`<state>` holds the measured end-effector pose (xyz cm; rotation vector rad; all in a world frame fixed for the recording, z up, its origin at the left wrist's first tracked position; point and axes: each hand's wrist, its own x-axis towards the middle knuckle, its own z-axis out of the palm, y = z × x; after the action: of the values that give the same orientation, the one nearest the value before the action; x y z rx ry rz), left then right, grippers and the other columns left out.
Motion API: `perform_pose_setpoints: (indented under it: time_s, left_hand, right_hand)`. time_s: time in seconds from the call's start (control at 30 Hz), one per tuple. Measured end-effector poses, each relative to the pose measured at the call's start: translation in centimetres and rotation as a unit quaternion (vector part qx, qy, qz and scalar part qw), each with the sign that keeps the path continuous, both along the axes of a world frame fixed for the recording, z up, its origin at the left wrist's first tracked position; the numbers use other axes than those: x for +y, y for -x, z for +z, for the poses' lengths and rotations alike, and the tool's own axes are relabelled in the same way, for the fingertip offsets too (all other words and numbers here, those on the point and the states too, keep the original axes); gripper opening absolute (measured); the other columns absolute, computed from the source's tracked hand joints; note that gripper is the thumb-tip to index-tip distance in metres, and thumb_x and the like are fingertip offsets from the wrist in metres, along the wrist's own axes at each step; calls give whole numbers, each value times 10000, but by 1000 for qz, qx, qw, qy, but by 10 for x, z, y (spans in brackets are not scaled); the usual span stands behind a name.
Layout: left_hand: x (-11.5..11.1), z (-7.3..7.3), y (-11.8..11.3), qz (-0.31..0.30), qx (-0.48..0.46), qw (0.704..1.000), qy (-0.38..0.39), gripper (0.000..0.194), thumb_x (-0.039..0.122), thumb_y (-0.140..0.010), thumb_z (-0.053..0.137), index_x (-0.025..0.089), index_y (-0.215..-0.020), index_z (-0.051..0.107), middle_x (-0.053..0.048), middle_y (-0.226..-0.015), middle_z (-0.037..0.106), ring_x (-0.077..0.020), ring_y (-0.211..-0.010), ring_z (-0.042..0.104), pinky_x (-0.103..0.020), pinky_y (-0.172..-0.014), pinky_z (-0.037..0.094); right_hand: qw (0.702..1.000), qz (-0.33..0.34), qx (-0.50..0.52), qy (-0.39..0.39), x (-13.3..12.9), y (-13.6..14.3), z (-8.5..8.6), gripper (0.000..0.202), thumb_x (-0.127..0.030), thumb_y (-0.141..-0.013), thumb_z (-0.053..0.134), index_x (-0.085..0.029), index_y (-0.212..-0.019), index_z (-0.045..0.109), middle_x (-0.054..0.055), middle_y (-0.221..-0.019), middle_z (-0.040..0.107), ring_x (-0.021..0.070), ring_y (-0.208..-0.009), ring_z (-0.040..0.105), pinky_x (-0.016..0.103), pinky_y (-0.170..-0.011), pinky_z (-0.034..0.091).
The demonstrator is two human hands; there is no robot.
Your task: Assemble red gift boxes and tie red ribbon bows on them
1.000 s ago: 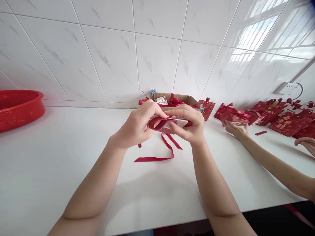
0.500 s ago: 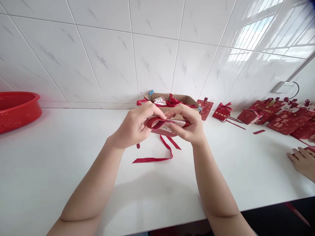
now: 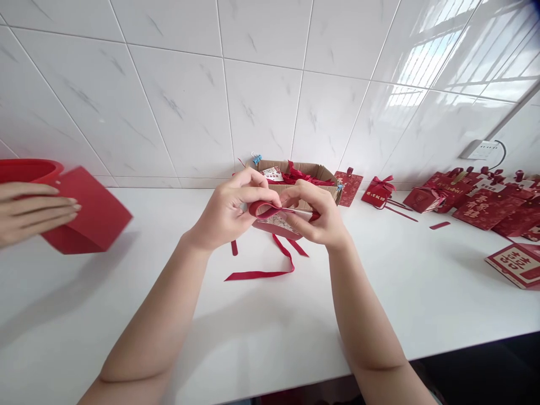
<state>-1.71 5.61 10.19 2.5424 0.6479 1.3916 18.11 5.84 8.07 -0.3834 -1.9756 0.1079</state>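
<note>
Near the middle of the white table, my left hand (image 3: 230,211) pinches the curled left end of a red patterned paper piece (image 3: 280,225). My right hand (image 3: 314,214) grips the same piece from the right, its thumb underneath and its fingers on top. The fingertips of both hands nearly meet at the fold. Below the piece, a dark red ribbon (image 3: 261,275) trails over the tabletop. A small red strip (image 3: 234,248) lies under my left hand. My palms hide part of the piece.
Behind my hands stands a cardboard box (image 3: 323,171) of red items. At the left, another person's hand (image 3: 37,211) holds a red folded sheet (image 3: 99,216) by a red basin (image 3: 31,167). Red bags (image 3: 485,208) and a patterned box (image 3: 514,264) occupy the right.
Another person's hand and a red sheet have come in at the left. The hand at the right edge has gone, uncovering a patterned box. My hands keep their hold and have shifted slightly.
</note>
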Motion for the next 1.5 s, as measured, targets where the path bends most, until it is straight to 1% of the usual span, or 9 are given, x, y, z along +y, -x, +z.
perform_pose_setpoints:
  time_s: [0.3,0.5,0.6,0.77,0.87,1.07,1.23,1.33,1.5]
  left_hand:
    - [3,-2,-3,-2,14,999,-33,157,168,-866,559,224,-842,703,-30,-860,517,-112,-749,536,-238,-640,480]
    - [6,-5,-5,11,-4,999,-39,106,173,-859,585,225,-842,675,-23,-856,530,-102,-711,528,-224,-610,474]
    - [6,-4,-7,8,-34,999,1,81,192,-845,614,222,-909,654,-34,-918,575,-133,-793,579,-262,-689,516]
    - [7,-4,-8,22,-40,993,112,254,291,-819,662,192,-1053,639,-78,-1034,657,-216,-957,623,-357,-847,528]
    - [9,-7,-9,46,-30,987,151,277,348,-826,650,180,-1044,676,-86,-1038,686,-240,-965,632,-365,-845,526]
    - [13,-11,-16,99,-25,983,153,268,374,-817,652,195,-1004,725,-54,-946,725,-240,-884,651,-348,-779,524]
    - [26,-20,-19,55,-41,974,218,293,402,-787,682,195,-992,723,-52,-946,732,-243,-902,661,-370,-849,523]
    - [35,-26,-18,47,-40,964,260,304,416,-773,692,193,-976,727,-61,-949,734,-261,-935,662,-396,-883,518]
    - [42,-32,-18,92,-24,955,281,322,439,-733,717,194,-940,740,-68,-942,738,-281,-922,668,-437,-908,510]
  right_hand:
    - [993,31,-24,113,-1,-5,5,113,-236,-827,607,-191,-924,645,19,-837,618,124,-726,523,282,-636,448]
    - [995,-1,11,97,0,-1,3,94,-225,-816,625,-198,-897,663,22,-822,645,123,-695,522,283,-617,449]
    - [995,-3,49,84,2,2,1,87,-222,-800,658,-197,-881,678,16,-788,661,125,-689,549,292,-644,469]
    - [994,-19,63,89,6,3,-2,104,-216,-810,652,-200,-902,699,30,-836,704,146,-755,626,315,-713,511]
    - [993,-57,50,92,9,3,-3,105,-219,-816,648,-194,-899,709,39,-837,714,155,-770,644,317,-715,520]
    - [986,-131,13,100,14,3,-6,121,-207,-827,634,-204,-922,709,27,-847,714,158,-775,640,313,-712,518]
    - [983,-155,-24,91,22,1,-13,129,-173,-837,600,-203,-906,705,26,-844,705,164,-784,630,311,-714,506]
    - [981,-151,-30,122,28,2,-18,124,-166,-834,597,-193,-897,700,31,-870,711,166,-798,637,302,-720,501]
    - [964,-171,-27,201,34,5,-23,101,-206,-817,619,-190,-866,706,30,-835,715,167,-749,633,284,-673,483]
